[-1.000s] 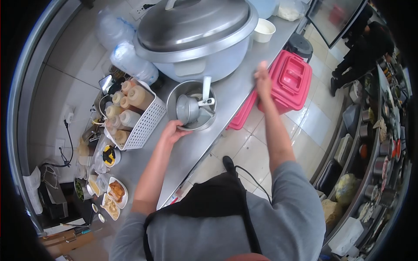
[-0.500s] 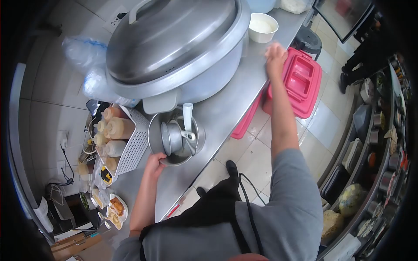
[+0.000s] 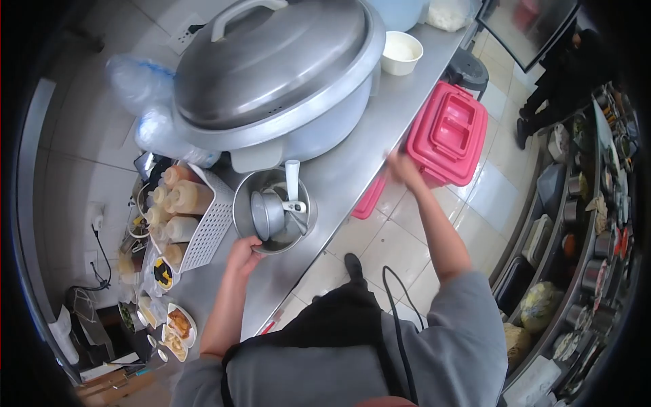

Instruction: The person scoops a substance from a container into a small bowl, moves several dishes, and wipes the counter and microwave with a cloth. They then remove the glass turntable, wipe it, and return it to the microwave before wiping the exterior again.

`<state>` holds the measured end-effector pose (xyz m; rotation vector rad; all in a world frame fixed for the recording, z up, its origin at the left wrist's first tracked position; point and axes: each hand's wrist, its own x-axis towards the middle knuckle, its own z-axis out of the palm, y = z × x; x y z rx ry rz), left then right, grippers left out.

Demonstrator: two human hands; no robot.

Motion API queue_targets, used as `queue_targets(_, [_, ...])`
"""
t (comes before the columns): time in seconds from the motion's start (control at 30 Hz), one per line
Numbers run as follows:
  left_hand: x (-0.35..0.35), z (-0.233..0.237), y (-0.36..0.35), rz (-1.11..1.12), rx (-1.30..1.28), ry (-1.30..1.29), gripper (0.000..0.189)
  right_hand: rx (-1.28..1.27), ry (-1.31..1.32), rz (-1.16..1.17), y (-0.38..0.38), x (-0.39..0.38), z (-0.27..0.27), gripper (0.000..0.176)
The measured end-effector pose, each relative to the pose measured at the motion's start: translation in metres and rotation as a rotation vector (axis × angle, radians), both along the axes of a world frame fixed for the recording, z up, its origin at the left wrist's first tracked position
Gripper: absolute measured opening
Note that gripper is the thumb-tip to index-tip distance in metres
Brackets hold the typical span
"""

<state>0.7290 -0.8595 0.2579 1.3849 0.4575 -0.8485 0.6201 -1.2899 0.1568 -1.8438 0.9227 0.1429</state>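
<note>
My left hand point(image 3: 245, 255) grips the near rim of a metal pot point(image 3: 239, 210) on the steel counter. Inside the pot lie a small metal cup-shaped scoop point(image 3: 268, 214) and a utensil with a white handle point(image 3: 292, 180) that sticks up past the rim. Over the counter's edge, beside a pink lidded box point(image 3: 444, 129), hangs my right hand point(image 3: 405, 169), its fingers smeared by motion. Just past the pot stands a big round cooker point(image 3: 319, 136) with a domed metal lid point(image 3: 271, 61).
A white bowl point(image 3: 401, 54) sits behind the cooker. Left of the pot, a white basket point(image 3: 210, 220) holds several sauce bottles point(image 3: 186, 198). Trays of food point(image 3: 180, 324) lie at lower left. Shelves of containers point(image 3: 542, 251) line the right, and another person point(image 3: 566, 74) stands at the far right.
My right hand has come back from near the white bowl, toward me along the counter's edge. My left hand stays on the pot's rim.
</note>
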Motion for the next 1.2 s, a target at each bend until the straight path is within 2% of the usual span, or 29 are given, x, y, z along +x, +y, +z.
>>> queue_targets(0.07, [-0.004, -0.008, 0.006, -0.008, -0.053, -0.021, 0.009, -0.076, -0.079, 0.377, 0.035, -0.046, 0.035, 0.04])
queue_targets(0.1, [-0.009, -0.007, 0.013, -0.019, -0.093, -0.038, 0.012, -0.073, -0.083, 0.413, 0.048, -0.055, 0.057, 0.04])
queue_targets(0.17, [-0.021, 0.002, 0.02, 0.024, -0.083, -0.054, 0.012, 0.045, -0.258, 0.004, 0.07, -0.061, 0.089, 0.037])
queue_targets(0.2, [-0.028, 0.005, 0.028, 0.018, -0.078, -0.067, 0.012, -0.02, -0.5, 0.014, 0.077, -0.057, 0.087, 0.042])
queue_targets(0.27, [-0.043, 0.012, 0.049, 0.075, -0.069, -0.045, 0.013, -0.64, -0.46, 0.342, 0.092, -0.043, 0.076, 0.052])
queue_targets(0.3, [-0.046, 0.016, 0.056, 0.092, -0.067, -0.021, 0.015, -0.637, -0.472, 0.357, 0.099, -0.031, 0.063, 0.052])
queue_targets(0.37, [-0.058, 0.018, 0.08, 0.137, -0.064, -0.021, 0.016, -1.119, -0.228, 0.496, 0.118, -0.011, 0.034, 0.058])
queue_targets(0.43, [-0.073, 0.019, 0.104, 0.189, -0.063, -0.023, 0.018, -1.175, -0.344, 0.449, 0.154, 0.013, 0.036, 0.056])
queue_targets(0.47, [-0.08, 0.022, 0.117, 0.189, -0.015, 0.018, 0.035, -1.223, -0.449, 0.379, 0.179, 0.028, 0.039, 0.054])
queue_targets(0.5, [-0.089, 0.024, 0.129, 0.186, 0.037, 0.064, 0.052, -1.167, -0.49, 0.449, 0.208, 0.038, 0.041, 0.052])
queue_targets(0.53, [-0.097, 0.024, 0.139, 0.198, 0.043, 0.063, 0.052, -1.111, -0.531, 0.513, 0.233, 0.048, 0.043, 0.05])
queue_targets(0.6, [-0.115, 0.022, 0.157, 0.323, 0.032, 0.063, 0.053, -0.929, -0.646, 0.679, 0.26, 0.079, 0.017, 0.057])
queue_targets(0.67, [-0.131, 0.022, 0.173, 0.366, 0.029, 0.05, 0.053, -1.041, -0.707, 0.632, 0.272, 0.124, 0.041, 0.048])
queue_targets(0.73, [-0.141, 0.02, 0.186, 0.409, 0.03, 0.007, 0.052, -0.985, -0.816, 0.573, 0.274, 0.169, 0.045, 0.042])
queue_targets(0.8, [-0.146, 0.026, 0.189, 0.416, 0.034, 0.005, 0.052, -0.904, -0.764, 0.591, 0.284, 0.215, 0.016, 0.048])
queue_targets(0.83, [-0.147, 0.028, 0.19, 0.437, 0.039, 0.008, 0.051, -0.817, -0.714, 0.619, 0.288, 0.228, 0.004, 0.054])
queue_targets(0.87, [-0.148, 0.028, 0.192, 0.414, 0.031, 0.004, 0.051, -0.832, -0.707, 0.599, 0.291, 0.228, 0.001, 0.054])
queue_targets(0.93, [-0.145, 0.028, 0.191, 0.445, -0.004, 0.024, 0.048, -0.912, -0.748, 0.56, 0.289, 0.213, 0.01, 0.049])
queue_targets(0.97, [-0.142, 0.028, 0.185, 0.387, -0.007, -0.089, 0.039, -0.917, -0.683, 0.623, 0.288, 0.202, 0.02, 0.047])
queue_targets(1.07, [-0.123, 0.019, 0.181, 0.29, -0.062, -0.09, 0.038, -0.934, -0.586, 0.668, 0.287, 0.117, 0.069, 0.045])
queue_targets(1.13, [-0.106, -0.002, 0.177, 0.266, -0.1, -0.04, 0.032, -1.015, -0.818, 0.519, 0.288, 0.059, 0.04, 0.041])
queue_targets(1.2, [-0.086, -0.002, 0.154, 0.192, -0.153, -0.07, 0.023, -1.012, -0.806, 0.542, 0.277, 0.017, 0.016, 0.038])
